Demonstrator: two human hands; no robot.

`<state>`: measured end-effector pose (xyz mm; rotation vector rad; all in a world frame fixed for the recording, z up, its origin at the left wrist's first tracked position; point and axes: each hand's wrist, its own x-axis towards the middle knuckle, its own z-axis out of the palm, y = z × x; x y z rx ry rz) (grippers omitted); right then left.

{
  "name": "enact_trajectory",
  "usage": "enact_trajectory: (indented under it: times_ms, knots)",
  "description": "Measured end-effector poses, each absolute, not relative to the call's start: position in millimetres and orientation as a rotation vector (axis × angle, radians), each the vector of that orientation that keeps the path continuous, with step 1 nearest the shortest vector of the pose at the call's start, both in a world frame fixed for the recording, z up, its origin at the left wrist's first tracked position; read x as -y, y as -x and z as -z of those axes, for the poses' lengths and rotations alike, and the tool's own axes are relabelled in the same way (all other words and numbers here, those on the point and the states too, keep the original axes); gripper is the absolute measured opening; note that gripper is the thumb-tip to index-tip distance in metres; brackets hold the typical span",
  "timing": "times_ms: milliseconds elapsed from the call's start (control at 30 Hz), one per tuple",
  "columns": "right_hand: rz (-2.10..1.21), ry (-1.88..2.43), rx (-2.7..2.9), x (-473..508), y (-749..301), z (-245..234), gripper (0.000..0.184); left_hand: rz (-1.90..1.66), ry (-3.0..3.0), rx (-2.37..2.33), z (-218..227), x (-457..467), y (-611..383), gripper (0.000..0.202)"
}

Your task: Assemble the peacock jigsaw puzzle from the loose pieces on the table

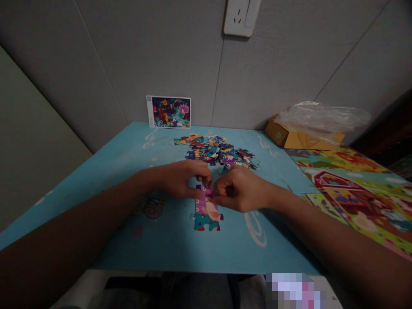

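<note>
Several joined jigsaw puzzle pieces [207, 213] lie on the blue tabletop in front of me, pink and purple above, teal below. My left hand [185, 178] pinches at the upper left of this joined section, thumb along its edge. From the other side my right hand [236, 189] has its fingers curled and pressed to the purple top part. Both sets of fingertips are close together and partly cover the uppermost piece. Just beyond my hands is a heap of loose puzzle pieces [215, 150], overlapping one another.
A picture card [171, 112] leans against the wall behind the table [135, 253]. At the back right sits an orange-yellow box [302, 136] with a clear plastic bag [322, 118] on it. Colourful illustrated sheets [363, 193] cover the right side. A wall socket [240, 17] is above.
</note>
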<state>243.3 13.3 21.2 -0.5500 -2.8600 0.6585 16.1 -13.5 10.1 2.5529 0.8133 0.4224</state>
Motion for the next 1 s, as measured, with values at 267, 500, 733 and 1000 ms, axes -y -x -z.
enact_trajectory:
  times_ms: [267, 500, 733, 1000]
  knots:
    - [-0.574, 0.585, 2.949, -10.8, -239.8, -22.7, 0.028, -0.412, -2.541, -0.801, -10.5, 12.1, -16.5, 0.023]
    - [-0.602, 0.597, 2.924, -11.6, -239.7, -22.5, 0.026, -0.386, -2.511, -0.873, -9.4, 13.0, -17.7, 0.037]
    - [-0.649, 0.622, 2.931, -12.6, -238.8, -22.1, 0.022, -0.379, -2.504, -0.882, -10.5, 12.8, -18.5, 0.037]
    - [-0.654, 0.622, 2.922, -12.9, -238.3, -21.9, 0.025, -0.384, -2.517, -0.873, -8.0, 12.1, -17.4, 0.035]
